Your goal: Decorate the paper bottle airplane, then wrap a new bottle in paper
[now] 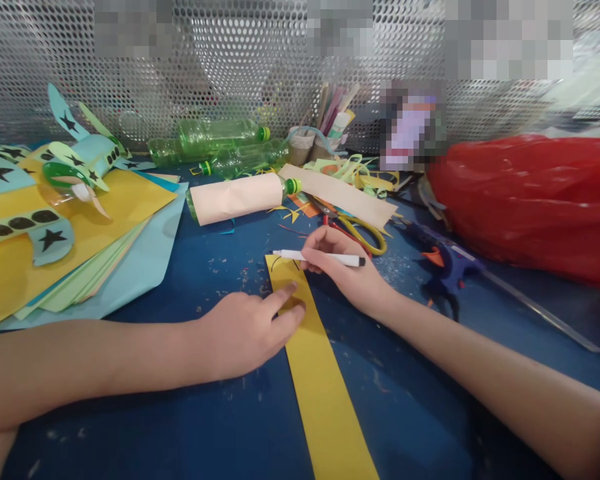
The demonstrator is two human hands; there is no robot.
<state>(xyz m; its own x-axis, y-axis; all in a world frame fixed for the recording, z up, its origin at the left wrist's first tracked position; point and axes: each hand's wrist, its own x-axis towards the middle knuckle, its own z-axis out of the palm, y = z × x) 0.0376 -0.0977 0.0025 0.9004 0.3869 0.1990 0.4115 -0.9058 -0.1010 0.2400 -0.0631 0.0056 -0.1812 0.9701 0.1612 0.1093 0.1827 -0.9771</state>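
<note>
A long yellow paper strip (325,387) lies on the blue table, running from the near edge to the middle. My left hand (255,327) rests on it with the fingers stretched out flat. Between the fingers and thumb of my right hand (337,270) is a white marker (293,255), held nearly level, black end to the right. Its tip is over the strip's far left corner. Short dark curved lines show on the strip's far end. Just beyond my right hand lie scissors (367,235) with yellow and red handles.
A paper-wrapped green bottle (237,199) lies ahead, with green bottles (220,140) behind it. Paper planes and coloured sheets (145,267) cover the left. On the right are a blue glue gun (443,257) and a red plastic bag (535,207). Paper scraps (360,173) and cups of tools (300,143) stand before a perforated metal panel.
</note>
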